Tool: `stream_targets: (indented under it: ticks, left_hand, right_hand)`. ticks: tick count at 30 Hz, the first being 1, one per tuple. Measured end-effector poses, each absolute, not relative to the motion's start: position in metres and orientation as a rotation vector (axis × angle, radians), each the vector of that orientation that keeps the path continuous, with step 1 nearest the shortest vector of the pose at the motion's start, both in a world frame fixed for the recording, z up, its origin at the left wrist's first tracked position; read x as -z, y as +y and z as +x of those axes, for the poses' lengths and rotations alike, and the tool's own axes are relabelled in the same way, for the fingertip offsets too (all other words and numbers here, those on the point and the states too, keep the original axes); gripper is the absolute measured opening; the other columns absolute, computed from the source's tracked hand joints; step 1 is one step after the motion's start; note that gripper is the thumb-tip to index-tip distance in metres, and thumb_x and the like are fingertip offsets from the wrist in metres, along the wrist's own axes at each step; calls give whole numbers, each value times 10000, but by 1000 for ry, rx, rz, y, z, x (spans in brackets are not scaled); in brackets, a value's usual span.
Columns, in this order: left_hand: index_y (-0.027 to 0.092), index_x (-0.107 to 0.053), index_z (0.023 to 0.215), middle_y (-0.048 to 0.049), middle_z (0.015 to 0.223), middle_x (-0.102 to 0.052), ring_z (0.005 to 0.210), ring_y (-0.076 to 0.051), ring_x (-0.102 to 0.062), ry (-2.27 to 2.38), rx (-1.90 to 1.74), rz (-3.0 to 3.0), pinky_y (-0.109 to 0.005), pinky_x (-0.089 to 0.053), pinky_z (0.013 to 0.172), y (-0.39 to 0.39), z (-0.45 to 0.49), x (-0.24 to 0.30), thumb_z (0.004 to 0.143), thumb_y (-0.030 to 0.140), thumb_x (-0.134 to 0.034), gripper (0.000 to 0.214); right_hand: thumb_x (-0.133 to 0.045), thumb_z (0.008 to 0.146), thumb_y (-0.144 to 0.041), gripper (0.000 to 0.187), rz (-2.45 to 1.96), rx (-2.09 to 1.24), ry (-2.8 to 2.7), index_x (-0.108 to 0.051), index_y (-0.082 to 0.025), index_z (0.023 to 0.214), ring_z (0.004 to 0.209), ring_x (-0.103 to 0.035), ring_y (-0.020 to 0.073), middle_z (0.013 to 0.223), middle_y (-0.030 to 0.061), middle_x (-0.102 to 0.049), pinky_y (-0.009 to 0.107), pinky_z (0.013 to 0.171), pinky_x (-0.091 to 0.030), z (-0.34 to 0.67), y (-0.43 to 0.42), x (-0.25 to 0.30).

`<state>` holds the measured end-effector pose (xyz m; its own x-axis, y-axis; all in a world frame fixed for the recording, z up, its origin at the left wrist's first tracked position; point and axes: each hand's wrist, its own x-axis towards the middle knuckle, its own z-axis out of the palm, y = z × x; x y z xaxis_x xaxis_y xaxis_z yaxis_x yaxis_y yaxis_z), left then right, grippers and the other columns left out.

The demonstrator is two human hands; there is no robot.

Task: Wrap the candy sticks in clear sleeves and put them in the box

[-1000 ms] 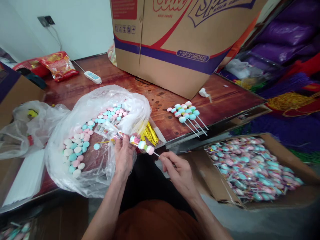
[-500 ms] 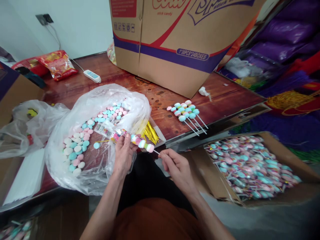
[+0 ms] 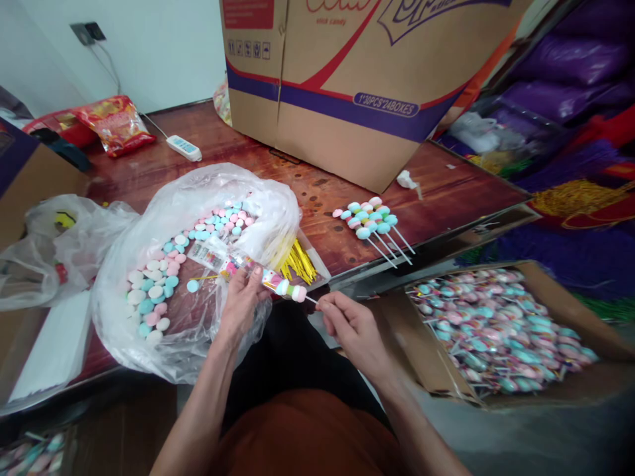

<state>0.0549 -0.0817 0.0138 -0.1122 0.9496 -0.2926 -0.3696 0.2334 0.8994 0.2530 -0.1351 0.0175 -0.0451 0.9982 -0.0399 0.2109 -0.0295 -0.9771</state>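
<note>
My left hand (image 3: 245, 287) is closed on a printed clear candy wrapper (image 3: 213, 254). The top of a candy stick (image 3: 296, 293), with pink, white and green pieces, sits in the wrapper's mouth, its lower pieces outside. My right hand (image 3: 347, 324) pinches the white stick's end. Beyond my left hand, loose pink, blue and white candies (image 3: 156, 284) lie in an opened plastic bag (image 3: 119, 330). Gold twist ties (image 3: 300, 261) lie in a shallow tray just beyond the wrapper. Several unwrapped candy sticks (image 3: 370, 217) rest side by side near the table edge.
A large carton (image 3: 327, 119) stands at the back of the wooden table (image 3: 476, 182). At lower right, an open box (image 3: 441, 370) holds many wrapped candy sticks (image 3: 501, 330). A red snack packet (image 3: 116, 125), a white power strip (image 3: 183, 148) and white sheets (image 3: 54, 350) are at left.
The candy stick has slid slightly deeper into the wrapper, with my left hand still around it. My right hand keeps its pinch on the stick. The view has shifted a little.
</note>
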Motion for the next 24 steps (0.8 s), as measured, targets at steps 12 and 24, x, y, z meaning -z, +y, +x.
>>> stream_targets:
  ticks: [12,24]
  left_hand:
    - [183,-633,915,-17,797,-738,675,-143,-711,1100,-1247,542,-245,-592,620,-86,57,-20,668,526,-855,478]
    - [151,-667,920,-86,834,-772,701,-169,-741,1155,-1101,559,-230,-581,624,-89,54,-25,676,565,-836,510]
  right_hand:
    - [-443,1018,-186,232,-1198,-584,-1904,-634,-195,887,579,-558,112,695,3,-632,233,596,-412,245,-144,3]
    - [-467,1001,-189,217,-1295,-437,-1897,-673,-210,934,630,-611,142,751,32,-697,256,643,-456,255,-146,3]
